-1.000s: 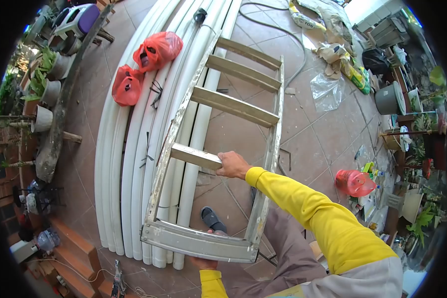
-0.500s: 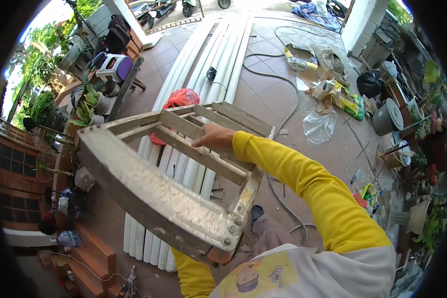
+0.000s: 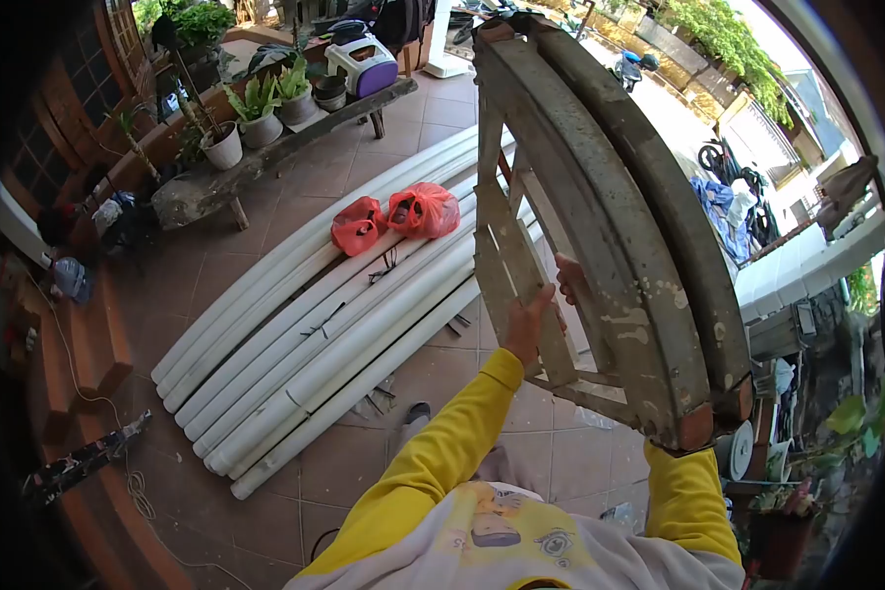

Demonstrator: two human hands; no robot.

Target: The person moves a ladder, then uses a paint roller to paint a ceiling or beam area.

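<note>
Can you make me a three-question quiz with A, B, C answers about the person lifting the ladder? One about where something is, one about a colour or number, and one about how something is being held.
1. Where do the red bags lie?
A. on the white pipes
B. on the bench
C. on the ladder

2. What colour are the person's sleeves?
A. blue
B. yellow
C. green

3. How is the ladder held?
A. lying flat on the floor
B. leaning on a wall
C. lifted off the floor in both hands

Answers: 1 A, both bags rest on the pipes. 2 B, both arms show yellow. 3 C, the left hand grips a rung and the right hand holds the ladder's near end.
</note>
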